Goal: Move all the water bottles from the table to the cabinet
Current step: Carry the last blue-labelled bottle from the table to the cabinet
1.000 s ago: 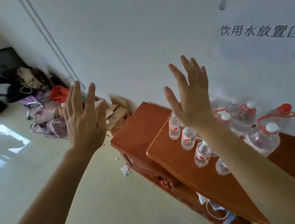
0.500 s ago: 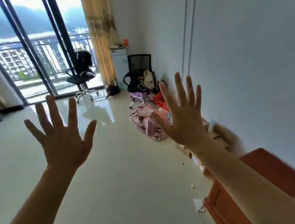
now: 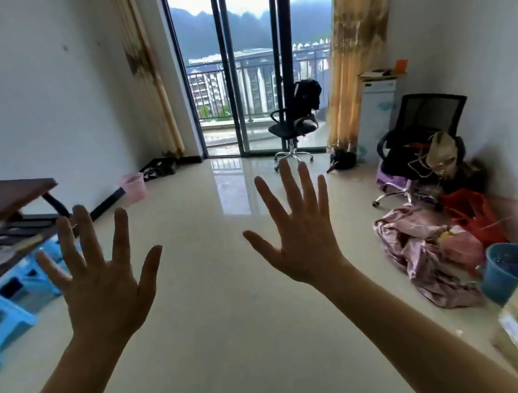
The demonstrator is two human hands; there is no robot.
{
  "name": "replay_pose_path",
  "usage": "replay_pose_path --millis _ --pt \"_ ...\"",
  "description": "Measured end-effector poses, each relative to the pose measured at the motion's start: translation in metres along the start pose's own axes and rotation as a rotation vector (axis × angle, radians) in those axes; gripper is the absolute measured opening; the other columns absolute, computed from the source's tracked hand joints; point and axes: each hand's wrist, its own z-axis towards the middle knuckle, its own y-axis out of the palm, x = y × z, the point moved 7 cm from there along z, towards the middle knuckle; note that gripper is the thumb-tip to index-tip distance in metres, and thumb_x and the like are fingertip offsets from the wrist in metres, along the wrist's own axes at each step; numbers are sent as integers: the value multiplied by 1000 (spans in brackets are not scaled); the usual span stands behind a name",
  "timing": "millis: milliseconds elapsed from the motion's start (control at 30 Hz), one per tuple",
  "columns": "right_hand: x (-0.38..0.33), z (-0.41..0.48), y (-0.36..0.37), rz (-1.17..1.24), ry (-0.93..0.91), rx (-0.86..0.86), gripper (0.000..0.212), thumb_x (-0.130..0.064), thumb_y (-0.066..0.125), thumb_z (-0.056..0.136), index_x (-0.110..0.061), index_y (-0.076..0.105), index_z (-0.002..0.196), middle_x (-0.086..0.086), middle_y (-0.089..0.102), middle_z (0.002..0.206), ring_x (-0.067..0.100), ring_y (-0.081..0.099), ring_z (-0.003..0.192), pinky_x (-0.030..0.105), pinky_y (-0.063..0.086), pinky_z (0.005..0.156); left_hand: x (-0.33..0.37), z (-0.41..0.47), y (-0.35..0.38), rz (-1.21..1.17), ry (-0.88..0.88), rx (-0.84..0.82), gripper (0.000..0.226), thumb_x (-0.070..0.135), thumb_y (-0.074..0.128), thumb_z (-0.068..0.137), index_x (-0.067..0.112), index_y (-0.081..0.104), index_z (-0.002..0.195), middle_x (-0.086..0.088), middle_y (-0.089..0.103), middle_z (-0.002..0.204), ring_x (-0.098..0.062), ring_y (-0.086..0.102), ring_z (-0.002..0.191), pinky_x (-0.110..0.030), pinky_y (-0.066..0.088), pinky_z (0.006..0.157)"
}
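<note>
Head view showed the left hand [image 3: 100, 288] and right hand [image 3: 302, 249] held up empty above the floor [image 3: 235, 344], fingers [image 3: 289, 189] spread wide, no water bottles in sight; checking the dark surface [image 3: 0, 200] at left looked the sensible next step.

I read the floor [image 3: 230, 296] as glossy cream tile and the walls [image 3: 29, 93] as plain white. Curtains [image 3: 349, 40] — pale gold with a mottled brown motif. Both chairs are black: the swivel chair [image 3: 294, 121] at the glass door and the mesh chair [image 3: 427, 125] at right. Stools [image 3: 5, 306]: bright blue. Tabletop [image 3: 0, 200]: dark brown. Waste basket [image 3: 134, 186]: pink. Cloth heap [image 3: 419, 252]: mauve-pink with a sheen. Bag [image 3: 469, 214]: red. Bucket [image 3: 514, 267] — blue.
</note>
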Motion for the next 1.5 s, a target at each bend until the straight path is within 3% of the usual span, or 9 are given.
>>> replay_pose_path --millis 167,300,467,600,700,933,1300,1500 --pt "-28 134 132 156 -81 -40 84 -69 42 98 -24 16 164 18 -1 170 41 -6 156 66 5 122 -83 93 68 137 -135 7 75 62 26 99 21 18 161 -18 -4 168 -37 -6 155 -71 -1 116" --pt "-74 219 193 213 -197 -48 84 -72 35 99 -23 12 164 17 -6 170 40 -7 156 66 6 122 -138 130 87 246 -204 39 73 57 33 99 19 20 160 -21 0 167 -40 -2 154 -68 -3 115" --pt "-190 307 293 344 -413 -101 88 -74 36 97 -28 1 164 18 -7 170 41 -9 156 67 5 121 -261 135 119 396 -402 10 76 59 31 97 18 22 160 -20 -2 167 -38 -4 154 -72 1 114" --pt "-273 357 363 423 -510 -65 84 -73 37 97 -26 16 164 17 -6 170 41 -6 156 65 5 123 -349 144 150 456 -481 16 78 62 26 97 19 16 161 -20 -3 167 -36 -7 154 -71 -3 115" --pt "-340 401 421 464 -562 -58 85 -73 38 97 -28 11 164 15 -7 170 39 -6 156 63 1 124 -432 162 178 482 -552 5 79 64 25 96 21 13 161 -19 -4 168 -36 -8 154 -71 -2 114" --pt "-437 517 504 535 -570 2 88 -73 40 95 -29 3 163 15 -3 171 37 -6 157 58 -3 125 -584 245 234 509 -595 -17 81 65 26 96 20 8 162 -17 -8 168 -35 -8 155 -72 0 115" --pt "-562 667 747 642 -552 -90 92 -78 35 93 -33 -6 162 15 -3 171 38 -5 157 65 6 123 -795 352 400 567 -628 -155 83 67 24 97 20 2 162 -18 -10 167 -38 -5 154 -75 6 114" --pt "-654 787 844 696 -562 -122 91 -79 32 93 -33 -5 162 12 -5 171 37 -4 157 64 4 123 -914 437 441 635 -674 -177 84 69 22 96 20 2 162 -20 -6 167 -41 -1 154 -76 11 113"
